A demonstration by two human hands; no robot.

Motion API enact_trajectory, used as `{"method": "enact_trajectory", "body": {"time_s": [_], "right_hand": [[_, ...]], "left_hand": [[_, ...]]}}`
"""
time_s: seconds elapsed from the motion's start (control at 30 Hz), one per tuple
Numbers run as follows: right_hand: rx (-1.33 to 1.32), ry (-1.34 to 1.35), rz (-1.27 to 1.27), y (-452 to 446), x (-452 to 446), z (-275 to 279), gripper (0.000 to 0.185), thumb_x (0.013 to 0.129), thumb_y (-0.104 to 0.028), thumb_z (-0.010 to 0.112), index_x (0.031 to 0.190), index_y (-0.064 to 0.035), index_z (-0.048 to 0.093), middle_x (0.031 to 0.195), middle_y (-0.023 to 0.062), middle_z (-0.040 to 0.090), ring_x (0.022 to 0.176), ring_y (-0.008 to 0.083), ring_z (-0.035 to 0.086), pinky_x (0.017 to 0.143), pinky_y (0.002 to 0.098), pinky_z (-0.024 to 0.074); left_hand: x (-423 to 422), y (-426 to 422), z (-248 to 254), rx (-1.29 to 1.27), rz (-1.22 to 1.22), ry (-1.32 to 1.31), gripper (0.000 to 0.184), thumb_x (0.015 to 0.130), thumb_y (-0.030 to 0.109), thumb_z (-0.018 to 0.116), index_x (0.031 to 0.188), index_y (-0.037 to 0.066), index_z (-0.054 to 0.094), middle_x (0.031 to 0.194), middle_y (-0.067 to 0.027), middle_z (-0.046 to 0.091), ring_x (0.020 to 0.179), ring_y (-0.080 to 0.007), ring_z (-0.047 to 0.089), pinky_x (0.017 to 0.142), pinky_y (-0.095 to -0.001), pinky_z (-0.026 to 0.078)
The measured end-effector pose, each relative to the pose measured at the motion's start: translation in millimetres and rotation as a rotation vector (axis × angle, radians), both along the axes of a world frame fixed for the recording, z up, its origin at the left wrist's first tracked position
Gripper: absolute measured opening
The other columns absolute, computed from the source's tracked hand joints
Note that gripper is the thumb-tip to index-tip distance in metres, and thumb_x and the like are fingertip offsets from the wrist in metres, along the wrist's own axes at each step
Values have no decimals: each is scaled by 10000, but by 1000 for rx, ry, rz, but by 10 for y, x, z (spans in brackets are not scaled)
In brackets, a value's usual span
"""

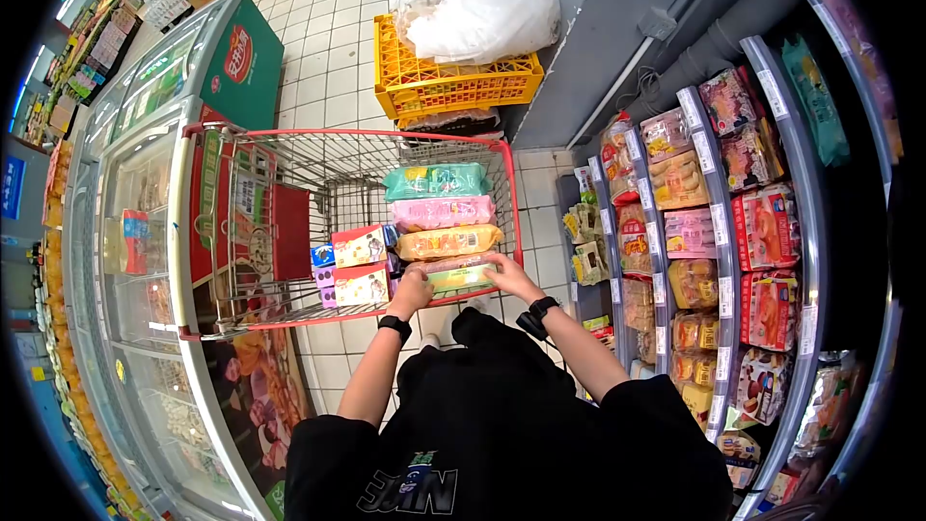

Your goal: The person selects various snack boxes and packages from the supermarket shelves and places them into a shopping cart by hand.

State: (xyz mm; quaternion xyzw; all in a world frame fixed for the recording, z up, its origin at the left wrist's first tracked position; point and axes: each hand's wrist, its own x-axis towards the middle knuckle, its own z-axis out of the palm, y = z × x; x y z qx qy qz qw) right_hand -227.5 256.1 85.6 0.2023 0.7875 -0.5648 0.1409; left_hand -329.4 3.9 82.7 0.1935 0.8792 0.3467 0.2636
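Both of my hands are in the shopping cart (386, 136), at the two ends of a green and brown package (457, 276). My left hand (412, 291) is closed on its left end, and my right hand (511, 277) has its fingers curled round its right end. Beyond it, side by side, lie an orange package (449, 242), a pink package (444, 213) and a teal package (436, 180). Left of my left hand are white and red boxes (361, 287), with blue and purple packs beside them.
Shelves of packaged food (694, 232) stand at the right. Glass-topped freezers (145, 232) line the left side. Past the cart, a yellow crate (453, 87) bears a white plastic bag (492, 10), next to a grey wall (569, 68).
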Motion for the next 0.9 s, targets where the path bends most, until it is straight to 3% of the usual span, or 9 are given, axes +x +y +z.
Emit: {"method": "enact_trajectory", "body": {"time_s": [0.27, 0.4, 0.6, 0.67, 0.73, 0.77, 0.83, 0.87, 0.9], "right_hand": [[536, 234, 112, -374, 282, -108, 439, 895, -345, 594, 1147, 15, 614, 1238, 201, 576, 1278, 371, 429, 1105, 455, 290], [422, 30, 125, -526, 416, 412, 447, 910, -358, 569, 1135, 26, 617, 1293, 216, 543, 1313, 362, 403, 1124, 457, 263], [406, 334, -90, -861, 832, 631, 362, 919, -300, 591, 1149, -21, 619, 1331, 203, 522, 1286, 359, 450, 1074, 424, 356], [309, 86, -143, -914, 1014, 697, 396, 905, -340, 601, 1144, -25, 627, 1174, 227, 617, 1110, 366, 585, 973, 402, 447], [228, -16, -240, -982, 1236, 827, 382, 886, -330, 599, 1121, -32, 639, 1086, 214, 659, 1038, 361, 621, 916, 404, 482], [329, 164, -267, -991, 1379, 720, 346, 884, -297, 605, 1087, -20, 646, 849, 172, 697, 712, 251, 686, 674, 369, 535], [440, 300, -340, -972, 1634, 813, 346, 885, -299, 603, 1083, -19, 648, 902, 154, 701, 793, 253, 685, 713, 362, 530], [369, 149, -319, -1015, 1749, 1004, 354, 887, -304, 603, 1093, -20, 645, 956, 163, 697, 860, 274, 676, 767, 367, 524], [290, 3, -298, -1022, 1857, 1186, 361, 889, -309, 602, 1104, -21, 642, 1010, 171, 693, 926, 295, 666, 820, 373, 518]], "left_hand": [[170, -69, 208, -87, -107, 68, 355, 885, 307, 565, 981, -24, 650, 961, -281, 663, 910, -421, 648, 802, -486, 520], [395, -202, 444, -87, -157, 192, 339, 923, 347, 530, 886, 37, 662, 834, -231, 679, 779, -399, 663, 699, -499, 529], [422, -391, 497, 151, -156, 209, 292, 897, 320, 593, 918, 47, 697, 840, -181, 693, 805, -369, 668, 719, -454, 531], [500, -444, 619, 283, -154, 182, 272, 884, 295, 625, 906, 29, 678, 860, -188, 692, 821, -363, 670, 725, -444, 523], [538, -512, 442, 285, -243, 282, 246, 862, 278, 648, 937, 44, 654, 936, -158, 674, 914, -356, 624, 888, -440, 447], [573, -540, 482, 303, -273, 261, 228, 853, 278, 656, 936, 66, 645, 967, -138, 649, 980, -334, 589, 972, -465, 373], [605, -603, 448, 340, -322, 241, 192, 828, 250, 685, 917, 82, 652, 981, -117, 647, 1034, -325, 569, 1009, -503, 323], [659, -679, 453, 349, -314, 211, 197, 815, 241, 696, 927, 82, 665, 988, -117, 648, 1055, -322, 556, 1047, -505, 286], [683, -684, 411, 368, -315, 238, 216, 820, 231, 700, 949, 59, 682, 968, -134, 670, 1008, -318, 598, 1009, -479, 372]]}}
